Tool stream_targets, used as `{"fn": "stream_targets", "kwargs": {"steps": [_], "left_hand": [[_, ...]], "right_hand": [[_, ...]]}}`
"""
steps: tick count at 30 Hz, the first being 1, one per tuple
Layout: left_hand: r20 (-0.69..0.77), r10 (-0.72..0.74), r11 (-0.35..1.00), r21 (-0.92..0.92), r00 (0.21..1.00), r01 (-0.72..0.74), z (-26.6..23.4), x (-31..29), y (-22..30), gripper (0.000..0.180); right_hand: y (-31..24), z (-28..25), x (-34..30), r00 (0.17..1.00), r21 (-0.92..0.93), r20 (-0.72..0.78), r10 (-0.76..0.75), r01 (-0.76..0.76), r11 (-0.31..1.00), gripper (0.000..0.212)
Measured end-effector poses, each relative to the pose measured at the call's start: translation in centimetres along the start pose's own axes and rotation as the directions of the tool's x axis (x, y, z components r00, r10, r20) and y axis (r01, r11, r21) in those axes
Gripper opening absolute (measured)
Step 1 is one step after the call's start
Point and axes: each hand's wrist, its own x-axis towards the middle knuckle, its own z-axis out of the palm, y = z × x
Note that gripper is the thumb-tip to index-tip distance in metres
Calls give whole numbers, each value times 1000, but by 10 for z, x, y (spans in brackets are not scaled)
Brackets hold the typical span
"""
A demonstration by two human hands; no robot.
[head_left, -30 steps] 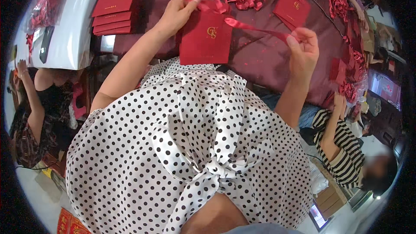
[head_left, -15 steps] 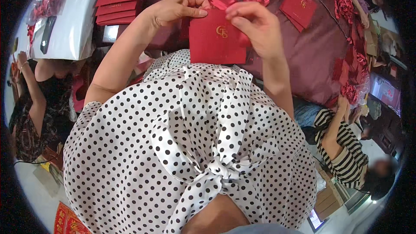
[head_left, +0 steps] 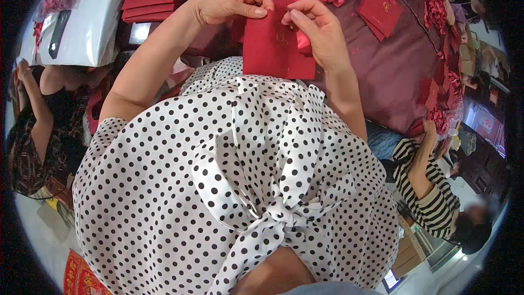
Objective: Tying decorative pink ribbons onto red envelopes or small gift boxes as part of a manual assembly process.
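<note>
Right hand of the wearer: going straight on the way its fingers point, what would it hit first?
Most likely the left hand, whose fingers sit just leftward of the right hand, near the top of the red packet. Depth is unclear, so it might brush the packet first.

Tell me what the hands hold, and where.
The left hand pinches the red bag near its top; the right hand is at the ribbon, but its hold cannot be told.
</note>
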Motion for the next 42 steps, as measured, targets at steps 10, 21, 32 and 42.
{"fn": "stream_targets", "kwargs": {"steps": [10, 21, 32, 42], "left_hand": [[56, -33, 999, 6, 998, 33, -10, 5, -6, 20], [-9, -2, 1000, 25, 1000, 2, -15, 1, -8, 19], [-175, -26, 996, 79, 984, 41, -4, 5, -2, 14], [-243, -21, 999, 24, 970, 28, 2, 7, -3, 14]], "right_hand": [[-9, 8, -3, 999, -74, 6, 46, -45, 996, 15], [3, 5, -3, 996, -351, -91, 25, -56, 935, 12], [9, 14, -3, 964, -686, -31, -265, 172, 707, 11], [-3, 17, -2, 982, -631, -184, -36, -90, 771, 16]]}}
